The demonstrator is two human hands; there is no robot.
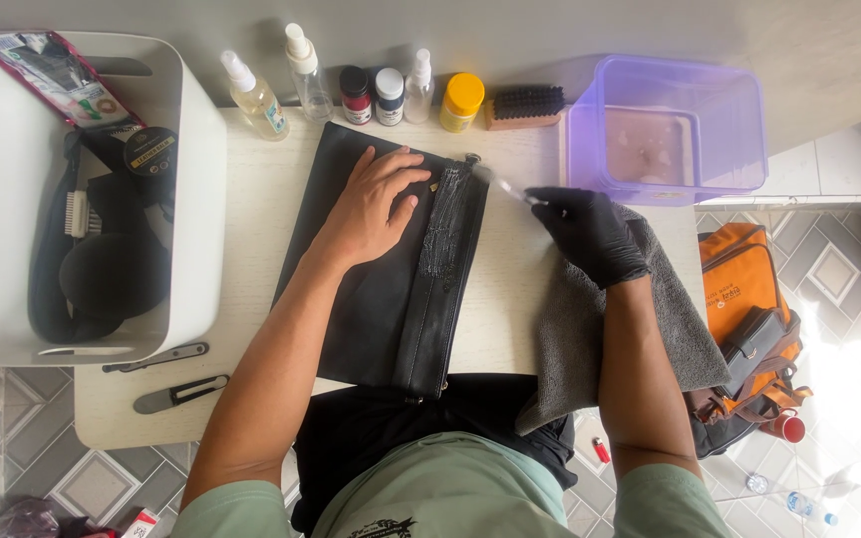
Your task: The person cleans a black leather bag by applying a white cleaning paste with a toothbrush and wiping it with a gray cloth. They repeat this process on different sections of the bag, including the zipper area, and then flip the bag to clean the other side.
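On a small pale wooden table (pixel 251 229) seen from above lies a flat black leather zip pouch (pixel 371 289), set at a slight slant with its lower edge hanging just over the table's near edge. Its right-hand strip, beside the zip, looks wet or smeared with a shiny streak. The bare left hand (pixel 371 204) lies flat and spread open on the upper part of the pouch, pressing it down and gripping nothing. The right hand (pixel 590 234), in a black glove, is closed around a thin clear-handled brush (pixel 505 186) whose tip points to the pouch's top right corner, near the zip end. Under that wrist a grey cloth towel (pixel 580 339) drapes over the table's right edge. Along the far edge stand two clear spray bottles (pixel 256 98), two small dark jars (pixel 371 96), a smaller spray bottle (pixel 419 90), a yellow-capped jar (pixel 461 102) and a wooden brush with black bristles (pixel 525 106). A translucent purple plastic tub (pixel 665 125) sits at the far right. A white plastic bin (pixel 201 199) holding dark brushes and pads fills the left side, with two grey metal tools (pixel 166 377) just in front of it. Below is a floor of grey patterned tiles (pixel 102 478), with an orange bag (pixel 749 319) on the right.
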